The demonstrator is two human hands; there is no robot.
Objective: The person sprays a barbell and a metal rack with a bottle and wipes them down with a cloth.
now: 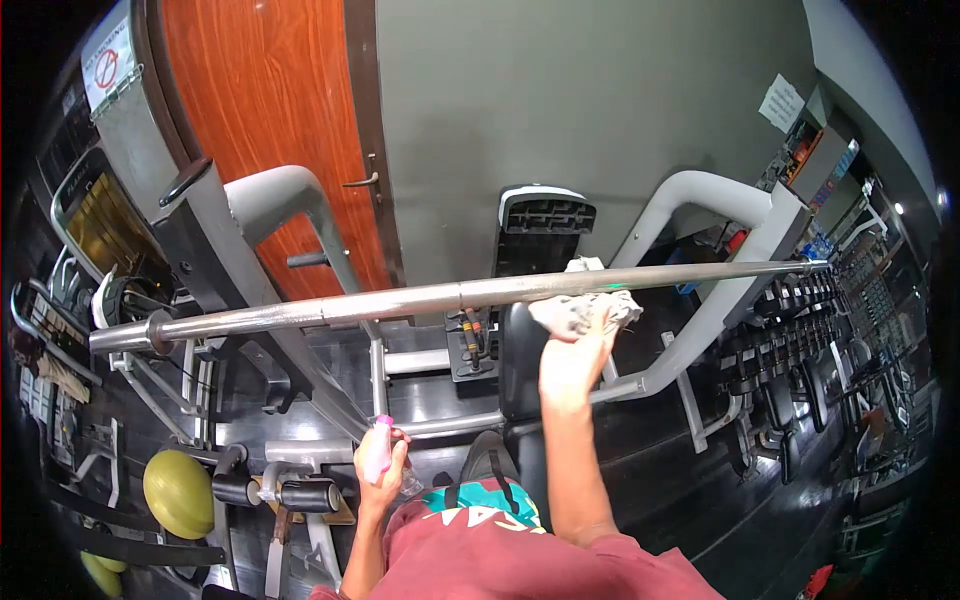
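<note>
Far left, an olive-green rubber exercise ball [178, 490] lies on the dark floor [700, 480], beside the grey steel rack frame [290, 200] of a bench station. A long chrome steel barbell [400, 300] lies across this frame. It rises slightly from its left sleeve end toward the right, in front of an orange wood-grain door [270, 120].

Below the barbell's middle, the left hand [382, 478] is raised. Its fingers are wrapped tight round a clear plastic spray bottle with a pink nozzle [378, 452], which is upright and clear of the barbell. Just right of that, the black padded bench [518, 350] stands under the barbell.

The right hand [572, 362] reaches up, its fingers closed on a crumpled grey-white cloth [585, 308]. The cloth is pressed against the barbell, right of its middle and well short of its right end. At the far right, rows of black dumbbells [800, 330] sit on their stand.
</note>
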